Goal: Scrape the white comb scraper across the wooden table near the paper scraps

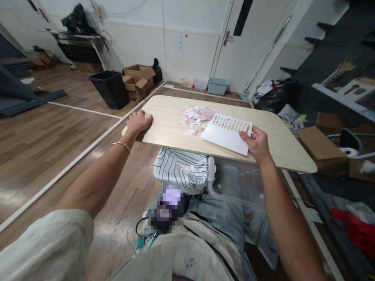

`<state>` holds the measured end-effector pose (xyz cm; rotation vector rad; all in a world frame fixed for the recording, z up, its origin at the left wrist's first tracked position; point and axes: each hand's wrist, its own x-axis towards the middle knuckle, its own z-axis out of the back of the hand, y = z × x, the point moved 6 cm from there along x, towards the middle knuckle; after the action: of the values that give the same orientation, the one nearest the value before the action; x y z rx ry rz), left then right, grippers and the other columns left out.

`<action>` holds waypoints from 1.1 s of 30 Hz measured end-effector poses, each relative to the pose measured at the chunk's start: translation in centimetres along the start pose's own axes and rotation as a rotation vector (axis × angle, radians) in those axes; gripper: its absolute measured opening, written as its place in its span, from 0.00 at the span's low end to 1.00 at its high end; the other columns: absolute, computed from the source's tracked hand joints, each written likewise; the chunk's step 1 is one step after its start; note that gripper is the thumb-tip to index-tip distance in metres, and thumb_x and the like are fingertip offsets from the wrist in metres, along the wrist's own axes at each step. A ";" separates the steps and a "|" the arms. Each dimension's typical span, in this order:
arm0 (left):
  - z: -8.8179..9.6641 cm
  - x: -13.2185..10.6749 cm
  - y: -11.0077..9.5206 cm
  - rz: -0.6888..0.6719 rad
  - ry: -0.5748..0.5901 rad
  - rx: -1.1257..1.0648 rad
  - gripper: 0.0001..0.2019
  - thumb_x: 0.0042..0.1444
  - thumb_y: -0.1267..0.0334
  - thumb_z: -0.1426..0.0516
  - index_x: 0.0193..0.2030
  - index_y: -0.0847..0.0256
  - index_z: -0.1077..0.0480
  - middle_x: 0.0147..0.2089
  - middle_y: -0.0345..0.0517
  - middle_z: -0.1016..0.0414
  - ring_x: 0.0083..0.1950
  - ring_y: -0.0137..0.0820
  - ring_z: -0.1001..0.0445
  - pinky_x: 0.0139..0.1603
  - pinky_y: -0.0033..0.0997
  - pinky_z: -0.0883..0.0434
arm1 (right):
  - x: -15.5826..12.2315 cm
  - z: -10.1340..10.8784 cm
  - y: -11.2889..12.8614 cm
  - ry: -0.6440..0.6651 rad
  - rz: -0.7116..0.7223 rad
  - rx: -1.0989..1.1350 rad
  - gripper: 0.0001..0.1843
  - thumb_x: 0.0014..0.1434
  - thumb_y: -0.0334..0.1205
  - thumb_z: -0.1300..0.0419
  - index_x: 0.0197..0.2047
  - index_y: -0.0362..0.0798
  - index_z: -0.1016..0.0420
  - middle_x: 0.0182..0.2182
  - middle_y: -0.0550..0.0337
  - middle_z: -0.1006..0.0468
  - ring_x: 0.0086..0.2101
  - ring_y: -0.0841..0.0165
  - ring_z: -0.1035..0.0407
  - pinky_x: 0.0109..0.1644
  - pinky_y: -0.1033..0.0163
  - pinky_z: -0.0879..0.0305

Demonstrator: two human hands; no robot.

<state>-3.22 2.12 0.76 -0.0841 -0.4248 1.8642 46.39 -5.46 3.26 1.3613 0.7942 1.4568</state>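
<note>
My right hand [256, 144] grips the near right corner of a white plastic dustpan [227, 132] with a comb-toothed edge. The pan lies flat on a light wooden table [166, 125]. Its teeth point at a heap of pink and white paper scraps [197, 116] near the table's middle. My left hand [139, 121] rests on the table's left edge, fingers curled over the rim, holding the tabletop. A thin bracelet circles that wrist.
A black bin [109, 89] and open cardboard boxes [137, 81] stand on the floor at the back left. A clear plastic tub [243, 183] and a patterned pouch [180, 168] sit under the table. Bags and boxes crowd the right side.
</note>
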 end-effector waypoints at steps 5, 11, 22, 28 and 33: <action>0.0 0.0 0.1 -0.002 -0.007 0.000 0.39 0.64 0.42 0.55 0.72 0.69 0.36 0.71 0.78 0.33 0.71 0.67 0.34 0.66 0.66 0.33 | 0.0 0.1 -0.1 0.006 0.012 0.016 0.34 0.44 0.64 0.22 0.47 0.50 0.22 0.33 0.56 0.14 0.25 0.63 0.22 0.26 0.61 0.26; 0.0 0.0 0.0 0.002 -0.005 0.000 0.38 0.64 0.42 0.55 0.72 0.68 0.36 0.71 0.78 0.32 0.71 0.67 0.34 0.66 0.66 0.33 | 0.2 0.3 -0.4 -0.014 0.044 0.056 0.32 0.46 0.62 0.23 0.44 0.53 0.27 0.37 0.55 0.15 0.34 0.59 0.18 0.36 0.57 0.20; 0.2 -0.3 -0.2 0.004 0.007 0.002 0.38 0.64 0.42 0.55 0.71 0.68 0.35 0.70 0.78 0.32 0.71 0.67 0.33 0.66 0.65 0.33 | 0.3 0.3 -0.9 0.016 0.020 0.028 0.28 0.48 0.58 0.24 0.45 0.53 0.28 0.36 0.58 0.16 0.32 0.62 0.20 0.36 0.58 0.22; 0.2 -0.3 -0.2 0.012 0.013 -0.011 0.38 0.64 0.42 0.55 0.72 0.67 0.36 0.71 0.77 0.33 0.71 0.67 0.34 0.66 0.66 0.33 | 0.3 0.2 -0.8 0.010 -0.026 0.015 0.27 0.45 0.55 0.22 0.40 0.53 0.28 0.30 0.62 0.18 0.25 0.65 0.25 0.29 0.62 0.27; 0.3 -0.4 -0.2 0.007 0.014 -0.019 0.38 0.64 0.42 0.55 0.72 0.67 0.36 0.71 0.78 0.33 0.71 0.67 0.34 0.66 0.66 0.34 | 0.2 0.2 -0.7 0.008 -0.024 0.025 0.27 0.45 0.55 0.22 0.41 0.53 0.27 0.30 0.62 0.18 0.24 0.65 0.25 0.29 0.61 0.27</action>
<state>-2.95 1.72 1.02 -0.1113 -0.4332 1.8653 46.74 -5.04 2.73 1.3609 0.8333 1.4391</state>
